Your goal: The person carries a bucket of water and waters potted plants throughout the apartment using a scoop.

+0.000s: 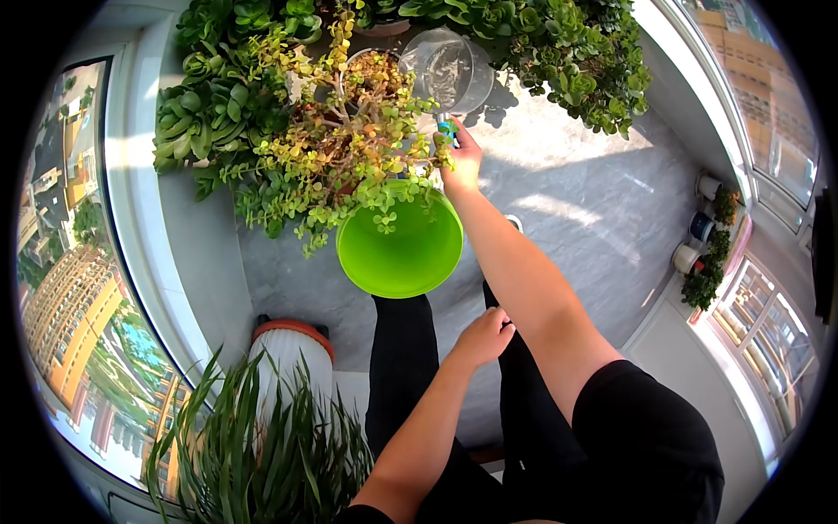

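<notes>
My right hand (pixel 462 160) is closed around the blue-and-grey handle of a clear plastic scoop (pixel 447 74). The scoop's round, see-through bowl is beside a pot of yellow-green succulent (pixel 349 148). Below that plant, a bright green bucket (pixel 397 253) stands open in front of my legs, with some sprigs hanging over its rim. My left hand (pixel 484 337) is closed near my knees, below and right of the bucket. Its fingers are curled in, and what they hold, if anything, is hidden.
Leafy green succulents (pixel 559 52) line the far side and the left. A long-leaved plant (pixel 262 445) and a white pot with a red rim (pixel 292 349) are at the lower left. Small pots (pixel 688 257) stand by the right wall. Windows flank both sides of the grey floor (pixel 567 227).
</notes>
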The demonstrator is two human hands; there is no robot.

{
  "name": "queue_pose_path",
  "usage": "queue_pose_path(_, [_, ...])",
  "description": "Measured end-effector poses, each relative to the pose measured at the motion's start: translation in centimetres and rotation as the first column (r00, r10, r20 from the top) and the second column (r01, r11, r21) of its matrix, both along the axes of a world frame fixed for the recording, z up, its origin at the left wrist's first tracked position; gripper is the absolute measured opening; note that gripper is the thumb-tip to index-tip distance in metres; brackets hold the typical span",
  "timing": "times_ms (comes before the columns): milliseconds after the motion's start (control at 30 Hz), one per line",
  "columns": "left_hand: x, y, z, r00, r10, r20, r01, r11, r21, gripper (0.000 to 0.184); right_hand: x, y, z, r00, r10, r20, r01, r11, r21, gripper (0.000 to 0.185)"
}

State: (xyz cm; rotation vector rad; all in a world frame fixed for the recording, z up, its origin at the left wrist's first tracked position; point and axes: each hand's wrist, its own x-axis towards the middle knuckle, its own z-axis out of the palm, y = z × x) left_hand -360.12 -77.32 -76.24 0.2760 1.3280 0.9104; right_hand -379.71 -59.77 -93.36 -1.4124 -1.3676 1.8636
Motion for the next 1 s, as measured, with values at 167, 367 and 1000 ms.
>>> queue_pose_path(167, [-0.7,0.4,0.4,1.000,-0.026,0.006,0.026,1.000,-0.012,0.025,-0.1,0.0,0.2,0.999,0.011,0.040,-0.012,0.999,0.034,0.047])
queue_pose_path(367, [-0.7,0.7,0.4,0.998,-0.045,0.048,0.046,0.999,-0.027,0.028,-0.3,0.2,1.4,0.999,0.043,0.001,-0.043,0.999,0.009,0.050])
queue_pose_path(1000, [0.3,0.3,-0.9,0.999,-0.033,0.024,0.034,0.999,-0.016,0.038,1.4,-0.3,4.3,0.987,-0.157,0.031,0.158,0.925,-0.344,0.038])
